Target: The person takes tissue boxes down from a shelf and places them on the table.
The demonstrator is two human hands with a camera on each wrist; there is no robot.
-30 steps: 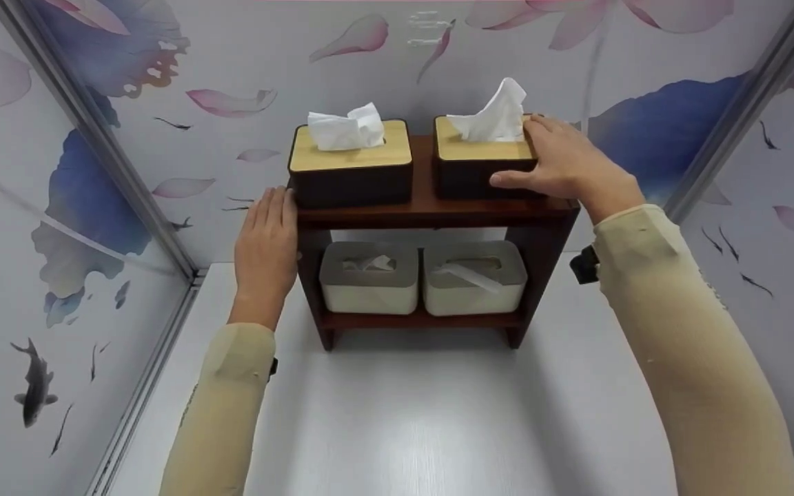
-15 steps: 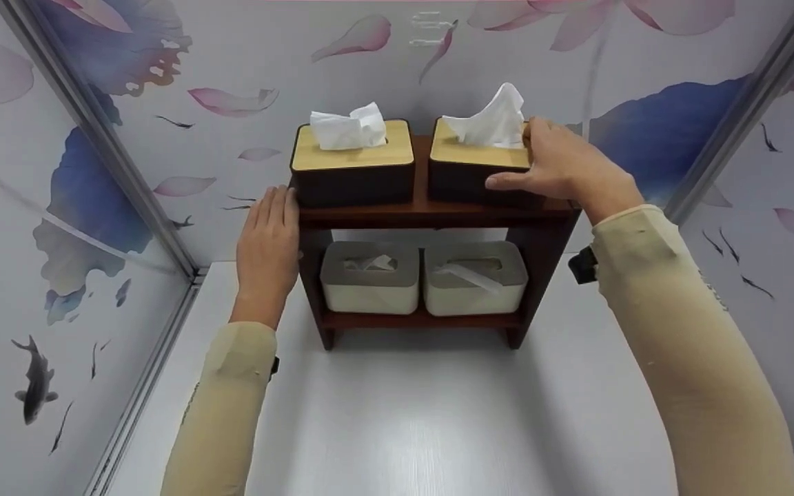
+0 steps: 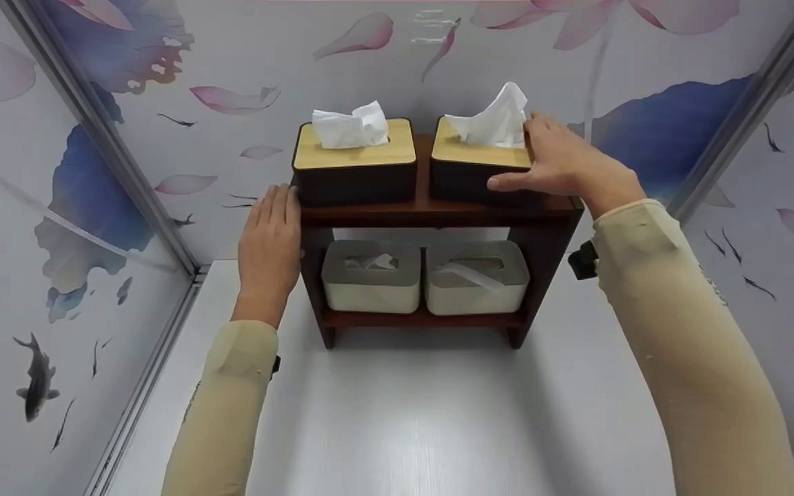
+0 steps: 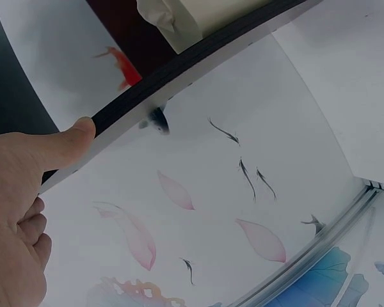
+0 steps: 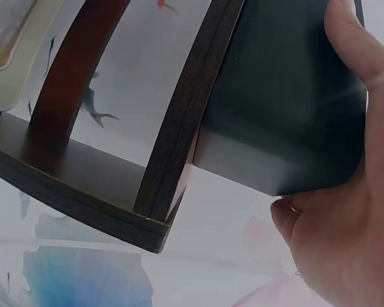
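Note:
Two tissue boxes with black sides and light wooden lids stand on top of a dark brown wooden shelf (image 3: 431,219). My right hand (image 3: 566,158) grips the right tissue box (image 3: 469,180), with its thumb across the front and its fingers at the right side. White tissue sticks up from that box. In the right wrist view, my hand is round the dark box (image 5: 281,96). My left hand (image 3: 269,241) rests against the shelf's left side, fingers straight, near the left tissue box (image 3: 355,186). Its thumb (image 4: 83,131) touches the shelf's front edge in the left wrist view.
On the lower shelf two pale tissue boxes with grey lids stand side by side, a left one (image 3: 371,293) and a right one (image 3: 477,295). The shelf stands on a white surface (image 3: 411,413), enclosed by walls with petal and fish prints.
The right tissue box has shifted slightly left and nearer on the shelf top, with my right hand on it. My left hand has stayed against the shelf's side.

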